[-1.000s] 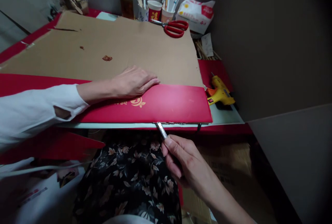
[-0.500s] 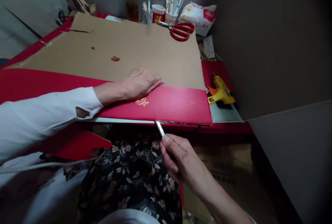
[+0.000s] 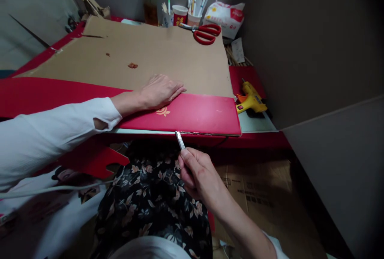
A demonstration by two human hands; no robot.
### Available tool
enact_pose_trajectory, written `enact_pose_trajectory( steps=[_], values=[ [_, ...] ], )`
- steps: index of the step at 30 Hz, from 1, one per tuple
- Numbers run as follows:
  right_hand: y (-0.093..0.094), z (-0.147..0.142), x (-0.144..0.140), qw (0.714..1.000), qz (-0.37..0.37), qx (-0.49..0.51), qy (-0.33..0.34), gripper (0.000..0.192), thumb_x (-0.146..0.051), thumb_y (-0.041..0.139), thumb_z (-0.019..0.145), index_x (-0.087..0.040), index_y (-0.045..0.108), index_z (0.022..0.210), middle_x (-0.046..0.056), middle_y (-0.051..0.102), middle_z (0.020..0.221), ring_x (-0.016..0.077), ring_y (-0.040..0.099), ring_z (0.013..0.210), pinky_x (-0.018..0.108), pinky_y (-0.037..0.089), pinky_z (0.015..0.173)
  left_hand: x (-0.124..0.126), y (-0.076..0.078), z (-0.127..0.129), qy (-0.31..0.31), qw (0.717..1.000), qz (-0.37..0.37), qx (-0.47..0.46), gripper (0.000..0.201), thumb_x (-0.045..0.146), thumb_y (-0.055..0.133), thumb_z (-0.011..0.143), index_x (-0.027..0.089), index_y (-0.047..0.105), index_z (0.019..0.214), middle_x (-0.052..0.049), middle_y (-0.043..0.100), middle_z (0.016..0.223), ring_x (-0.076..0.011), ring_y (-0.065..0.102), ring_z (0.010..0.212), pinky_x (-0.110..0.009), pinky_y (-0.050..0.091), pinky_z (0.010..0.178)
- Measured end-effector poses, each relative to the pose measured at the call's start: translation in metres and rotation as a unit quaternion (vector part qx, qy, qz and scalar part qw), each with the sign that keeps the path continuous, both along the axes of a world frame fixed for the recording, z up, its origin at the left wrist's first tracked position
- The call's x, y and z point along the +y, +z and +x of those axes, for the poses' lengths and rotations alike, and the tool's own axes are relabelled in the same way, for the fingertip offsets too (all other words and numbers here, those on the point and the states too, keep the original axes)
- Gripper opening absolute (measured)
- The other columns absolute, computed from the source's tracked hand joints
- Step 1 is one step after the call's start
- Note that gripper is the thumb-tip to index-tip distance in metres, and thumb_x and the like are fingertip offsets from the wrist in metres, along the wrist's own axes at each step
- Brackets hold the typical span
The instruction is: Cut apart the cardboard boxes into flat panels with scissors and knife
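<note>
One palm-down left hand [image 3: 160, 91] rests unclenched on the red board [image 3: 207, 112]; the right hand [image 3: 198, 173] below pinches a silver tool [image 3: 180, 141].

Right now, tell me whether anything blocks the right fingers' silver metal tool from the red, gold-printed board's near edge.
Nothing visible does: the silver tool in the right fingers has its tip at the near edge of the red board. Red-handled scissors lie farther back.

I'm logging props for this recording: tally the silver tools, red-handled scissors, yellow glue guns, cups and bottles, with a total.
Silver tool, in the right hand: 1
Red-handled scissors: 1
Yellow glue gun: 1
Cups: 3
Bottle: 1
Total: 7
</note>
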State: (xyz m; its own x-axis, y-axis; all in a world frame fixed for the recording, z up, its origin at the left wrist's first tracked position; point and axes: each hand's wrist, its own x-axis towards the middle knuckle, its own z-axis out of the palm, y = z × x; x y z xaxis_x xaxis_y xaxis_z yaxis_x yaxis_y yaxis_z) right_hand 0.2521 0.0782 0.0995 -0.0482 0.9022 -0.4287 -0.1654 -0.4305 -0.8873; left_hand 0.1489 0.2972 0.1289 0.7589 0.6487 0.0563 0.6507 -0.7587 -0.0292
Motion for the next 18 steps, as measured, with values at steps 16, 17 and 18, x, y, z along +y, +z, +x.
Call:
enact_pose_trajectory(
  steps=[16, 17, 18],
  values=[
    [0.003, -0.013, -0.008, 1.000, -0.021, -0.008, -0.014, 0.038, -0.047, 0.044, 0.099, -0.022, 0.046, 0.070, -0.011, 0.036, 0.043, 0.0040, 0.024, 0.032, 0.015, 0.022, 0.034, -0.002, 0.000, -0.002, -0.014, 1.000, 0.008, 0.016, 0.058, 0.040, 0.018, 0.106, 0.012, 0.069, 0.108, -0.020, 0.074, 0.102, -0.0341, 0.070, 0.094, -0.039, 0.045, 0.076],
    [0.004, -0.013, -0.010, 1.000, -0.026, -0.007, -0.010, 0.039, -0.048, 0.044, 0.099, -0.022, 0.046, 0.070, -0.012, 0.035, 0.043, 0.0039, 0.024, 0.033, 0.015, 0.021, 0.034, -0.002, 0.000, -0.002, -0.016, 1.000, 0.006, 0.015, 0.059, 0.040, 0.017, 0.106, 0.013, 0.069, 0.108, -0.020, 0.074, 0.101, -0.0346, 0.070, 0.094, -0.039, 0.045, 0.076],
    [0.006, -0.013, -0.010, 0.999, -0.030, -0.007, -0.007, 0.039, -0.049, 0.045, 0.099, -0.022, 0.046, 0.070, -0.012, 0.035, 0.044, 0.0039, 0.024, 0.033, 0.015, 0.020, 0.034, -0.002, 0.000, -0.002, -0.017, 1.000, 0.006, 0.014, 0.059, 0.041, 0.017, 0.106, 0.013, 0.069, 0.109, -0.020, 0.075, 0.101, -0.0350, 0.070, 0.094, -0.040, 0.045, 0.076]
  ],
)
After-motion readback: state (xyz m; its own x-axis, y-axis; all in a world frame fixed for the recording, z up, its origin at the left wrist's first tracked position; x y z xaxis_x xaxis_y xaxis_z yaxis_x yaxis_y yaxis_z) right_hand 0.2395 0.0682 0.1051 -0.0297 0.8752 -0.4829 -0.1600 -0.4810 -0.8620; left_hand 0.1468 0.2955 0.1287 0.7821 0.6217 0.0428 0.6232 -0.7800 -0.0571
